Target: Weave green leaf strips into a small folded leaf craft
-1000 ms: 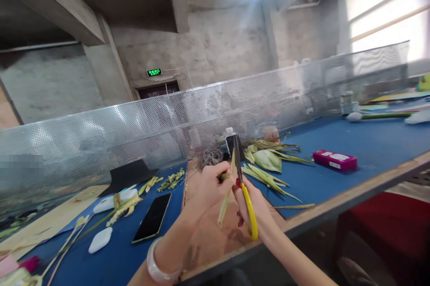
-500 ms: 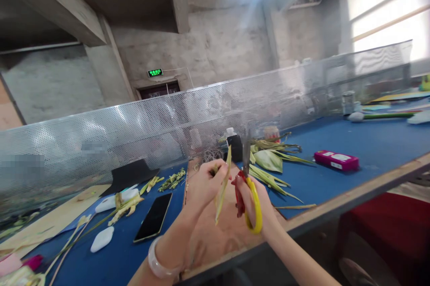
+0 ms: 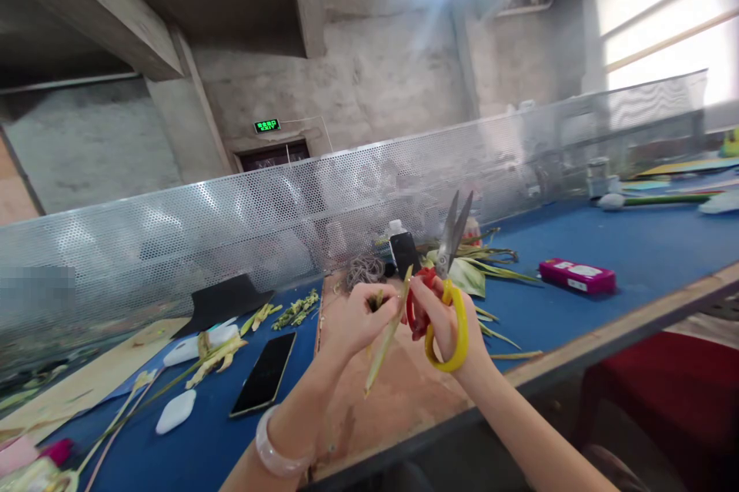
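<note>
Pinched between the fingers of my left hand [image 3: 369, 315] is a narrow, pale green leaf strip [image 3: 386, 349], slanting down over the wooden board [image 3: 404, 399]. A small dark bit also shows inside the curl of those fingers, too small to name. My right hand [image 3: 447, 322] grips a pair of scissors [image 3: 453, 234] by red and yellow handles. The blades point up and away, spread apart, with nothing between them. My right fingertips are close to the upper end of the leaf strip; whether they touch it I cannot tell.
Long green leaves [image 3: 490, 265] lie right of the board, near a magenta box [image 3: 577, 276]. To the left are a phone [image 3: 264, 374], cut green pieces [image 3: 297, 309] and a white oval object [image 3: 176, 411]. A perforated metal screen [image 3: 231, 207] runs along the back.
The scissors have swung to the right and their blades have spread apart. My right hand has shifted slightly right and up. The leaf strip tilts more, its top leaning right.
</note>
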Tool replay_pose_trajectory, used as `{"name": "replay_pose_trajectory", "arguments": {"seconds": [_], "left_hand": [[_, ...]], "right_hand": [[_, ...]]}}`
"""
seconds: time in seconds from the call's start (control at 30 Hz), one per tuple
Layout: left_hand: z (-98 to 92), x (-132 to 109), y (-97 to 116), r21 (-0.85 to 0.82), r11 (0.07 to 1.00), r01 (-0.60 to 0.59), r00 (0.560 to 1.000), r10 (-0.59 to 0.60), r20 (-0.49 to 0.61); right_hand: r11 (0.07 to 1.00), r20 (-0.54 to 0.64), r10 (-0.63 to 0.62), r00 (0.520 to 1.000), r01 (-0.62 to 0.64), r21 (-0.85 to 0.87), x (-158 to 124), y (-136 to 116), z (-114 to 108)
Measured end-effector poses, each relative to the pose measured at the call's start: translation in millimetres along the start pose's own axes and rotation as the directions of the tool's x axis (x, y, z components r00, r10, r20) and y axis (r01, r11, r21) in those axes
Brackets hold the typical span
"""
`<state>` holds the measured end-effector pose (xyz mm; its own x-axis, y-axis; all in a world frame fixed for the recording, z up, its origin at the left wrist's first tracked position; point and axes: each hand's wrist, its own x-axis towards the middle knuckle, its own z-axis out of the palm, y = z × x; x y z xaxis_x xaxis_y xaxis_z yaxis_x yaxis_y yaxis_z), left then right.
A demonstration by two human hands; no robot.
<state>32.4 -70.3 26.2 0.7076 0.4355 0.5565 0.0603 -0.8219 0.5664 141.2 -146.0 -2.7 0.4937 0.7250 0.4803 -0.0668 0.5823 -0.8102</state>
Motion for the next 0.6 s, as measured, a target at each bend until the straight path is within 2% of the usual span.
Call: {"name": "replay_pose_trajectory", "arguments": {"seconds": [0.2, 0.47, 0.53, 0.6], "left_hand": [[0.3, -0.8, -2.9, -0.009, 1.0, -0.007, 0.999, 0.008, 0.044], [2.3, 1.1, -3.9, 0.005, 1.0, -0.01, 0.995, 0.009, 0.099], [4.4, 1.2, -6.3, -0.087, 0.995, 0.05, 0.996, -0.044, 0.073], [7.6, 1.4, -9.6, -0.249, 0.958, 0.145, 0.989, -0.136, 0.054]], "right_hand": [[0.999, 0.002, -0.038, 0.999, 0.038, 0.031, 0.3, 4.1, -1.9], [0.999, 0.031, 0.01, 0.999, -0.012, 0.041, 2.9, 11.5, -7.1], [0.993, 0.033, 0.021, 0.999, -0.024, 0.114, 4.4, 15.3, -6.6], [0.974, 0.04, 0.017, 0.999, -0.025, 0.227, 6.2, 18.2, -5.5]]}}
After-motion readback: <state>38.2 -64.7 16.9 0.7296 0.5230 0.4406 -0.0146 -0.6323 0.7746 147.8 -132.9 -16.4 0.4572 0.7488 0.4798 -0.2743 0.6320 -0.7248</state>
